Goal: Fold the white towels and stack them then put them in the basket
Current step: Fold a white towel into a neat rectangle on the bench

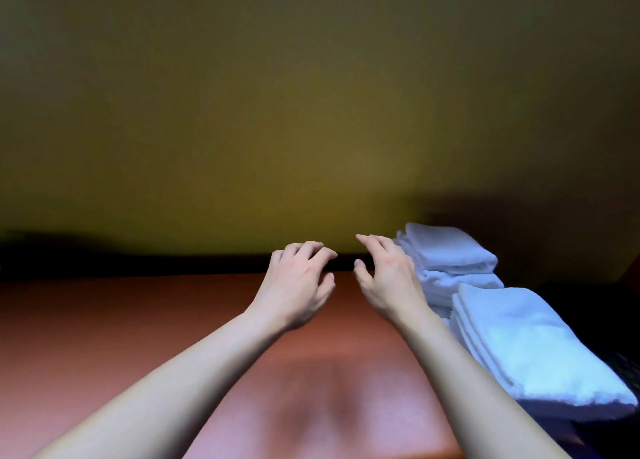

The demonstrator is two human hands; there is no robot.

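Note:
Both my arms reach forward over a reddish-brown table. My left hand hovers near the table's far edge with loosely curled fingers and holds nothing. Beside it, my right hand is spread and relaxed, also holding nothing. Just right of my right hand stands a stack of folded white towels. A second folded white towel pile lies nearer to me at the right edge of the table. No basket is in view.
A plain olive-yellow wall rises behind the table. A dark strip runs along the table's far edge. Something dark lies to the right, past the towels.

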